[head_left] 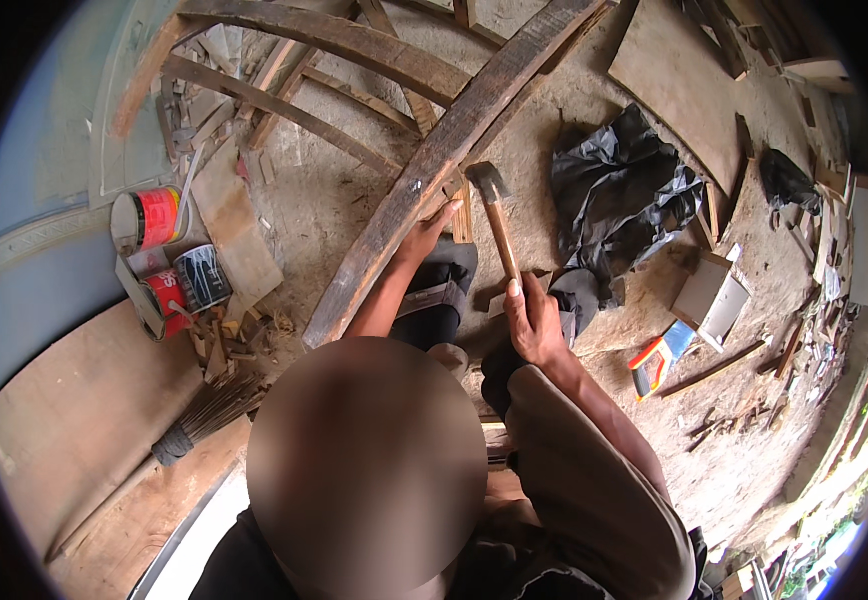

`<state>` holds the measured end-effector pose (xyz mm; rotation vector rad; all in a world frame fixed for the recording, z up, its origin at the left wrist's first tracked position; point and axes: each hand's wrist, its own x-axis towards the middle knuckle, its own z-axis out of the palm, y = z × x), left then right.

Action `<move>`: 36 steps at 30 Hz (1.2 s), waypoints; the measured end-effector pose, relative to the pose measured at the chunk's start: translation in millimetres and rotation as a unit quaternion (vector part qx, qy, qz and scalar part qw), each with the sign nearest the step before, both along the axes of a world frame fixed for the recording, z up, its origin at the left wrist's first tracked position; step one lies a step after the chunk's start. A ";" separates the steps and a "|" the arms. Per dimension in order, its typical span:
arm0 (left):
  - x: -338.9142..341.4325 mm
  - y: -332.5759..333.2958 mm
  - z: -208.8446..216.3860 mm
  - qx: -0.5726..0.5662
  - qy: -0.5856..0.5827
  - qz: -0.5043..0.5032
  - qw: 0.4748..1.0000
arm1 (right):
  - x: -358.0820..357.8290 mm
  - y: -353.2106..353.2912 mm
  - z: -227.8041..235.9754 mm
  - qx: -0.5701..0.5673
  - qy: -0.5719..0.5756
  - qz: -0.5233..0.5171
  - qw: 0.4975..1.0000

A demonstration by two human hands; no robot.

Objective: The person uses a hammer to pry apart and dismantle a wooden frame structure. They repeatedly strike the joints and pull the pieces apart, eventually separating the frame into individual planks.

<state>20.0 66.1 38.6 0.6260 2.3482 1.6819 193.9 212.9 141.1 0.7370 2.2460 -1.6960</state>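
Weathered brown wood forms the frame (444,160) in front of the seated worker, its thick straight beam (514,85) slanting across from the upper right down toward the left forearm, with a curved rail (354,42) meeting it from beyond. Under the near edge of that beam, the left hand (426,238) reaches up to a pale wooden strip (464,224); its fingers are partly hidden from me, so whether they clasp the strip or only steady it I can't make out. The right hand (536,322) is wrapped around the lower end of the handle of a hammer (499,225), whose dark head sits just beside the strip.

I'd judge the frame heavy and stiff, awkward to shift by one end, and its rough, worn edges likely splintery rather than slippery. Two hands spread along the thick beam look the surest hold, better than the thinner slats. The strip seems light and could split under a hard knock. The hammer should be head-heavy, and its smooth wooden handle is best held low, well clear of the metal, as it is now.
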 end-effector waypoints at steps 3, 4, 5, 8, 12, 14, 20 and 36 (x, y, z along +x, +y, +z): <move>-1.5 2.8 -2.1 -0.021 0.086 -0.006 0.996 | 0.2 -4.2 -3.8 0.007 0.012 0.008 1.000; -0.4 -1.8 -3.3 -0.032 0.112 -0.002 0.993 | -1.8 -5.1 -3.7 0.001 0.000 0.017 1.000; -1.1 -5.8 -4.9 -0.036 0.118 -0.018 0.992 | -3.7 -6.2 -4.5 -0.005 -0.012 0.026 1.000; -5.5 1.3 -9.5 -0.036 0.124 -0.048 0.991 | -4.7 -4.4 -21.3 0.009 -0.016 0.020 1.000; -7.3 -8.4 -32.4 -0.157 0.285 -0.056 0.944 | -9.5 -10.6 -11.0 -0.006 -0.009 0.019 1.000; -8.5 -14.1 -41.0 -0.209 0.320 -0.047 0.923 | -10.3 -14.2 -14.0 0.013 -0.004 0.031 0.999; -8.4 9.4 0.6 -0.045 0.152 -0.022 0.987 | -6.0 -9.4 -13.2 0.055 0.038 0.005 0.998; -3.5 -6.6 -14.4 -0.082 0.161 -0.058 0.982 | 3.7 0.1 4.5 0.037 0.014 0.017 0.999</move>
